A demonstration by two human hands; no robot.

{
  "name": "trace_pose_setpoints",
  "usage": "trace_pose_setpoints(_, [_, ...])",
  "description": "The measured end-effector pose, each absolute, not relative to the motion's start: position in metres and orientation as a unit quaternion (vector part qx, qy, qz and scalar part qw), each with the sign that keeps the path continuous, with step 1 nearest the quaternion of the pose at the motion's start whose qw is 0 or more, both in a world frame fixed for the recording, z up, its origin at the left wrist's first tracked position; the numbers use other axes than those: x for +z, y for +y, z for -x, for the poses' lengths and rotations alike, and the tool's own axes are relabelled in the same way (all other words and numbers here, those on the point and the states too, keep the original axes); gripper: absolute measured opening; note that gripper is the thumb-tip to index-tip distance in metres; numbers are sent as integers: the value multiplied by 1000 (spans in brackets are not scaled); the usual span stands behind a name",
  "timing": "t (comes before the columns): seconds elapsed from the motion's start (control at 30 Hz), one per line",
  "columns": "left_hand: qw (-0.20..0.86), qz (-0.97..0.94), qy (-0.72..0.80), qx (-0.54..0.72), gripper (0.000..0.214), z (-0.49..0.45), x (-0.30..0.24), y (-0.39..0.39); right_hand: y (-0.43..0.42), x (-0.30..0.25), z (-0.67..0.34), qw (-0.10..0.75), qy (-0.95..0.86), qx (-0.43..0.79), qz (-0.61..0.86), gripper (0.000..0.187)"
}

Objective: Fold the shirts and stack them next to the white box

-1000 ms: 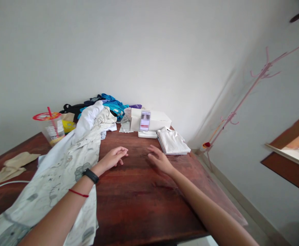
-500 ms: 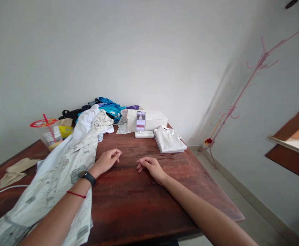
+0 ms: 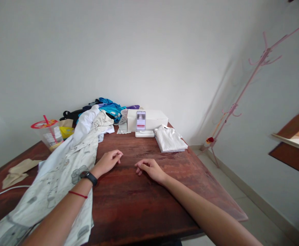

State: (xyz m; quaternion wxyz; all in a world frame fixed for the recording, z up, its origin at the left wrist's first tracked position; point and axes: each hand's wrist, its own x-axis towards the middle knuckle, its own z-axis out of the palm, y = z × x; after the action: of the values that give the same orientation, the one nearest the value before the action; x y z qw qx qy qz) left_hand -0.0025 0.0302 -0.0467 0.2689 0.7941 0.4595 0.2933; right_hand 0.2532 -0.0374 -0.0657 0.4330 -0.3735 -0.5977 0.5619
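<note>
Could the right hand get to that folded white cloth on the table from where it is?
Probably yes. The right hand rests empty on the table, and only bare wood lies between it and the folded white cloth, which sits just beyond it with nothing on top.

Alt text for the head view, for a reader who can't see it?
Both hands lie empty on a dark wooden table: the left hand beside a long pale printed garment, the right hand on bare wood. Farther back are a folded white cloth, a phone upright before a white box, heaped clothes and a lidded cup.
</note>
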Motion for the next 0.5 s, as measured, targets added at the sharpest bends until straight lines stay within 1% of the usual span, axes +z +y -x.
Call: trace_pose_setpoints(0.5, [270,-797,463,278,32,3,-48,31,-37,-67,-255,414,-612,563,369,49])
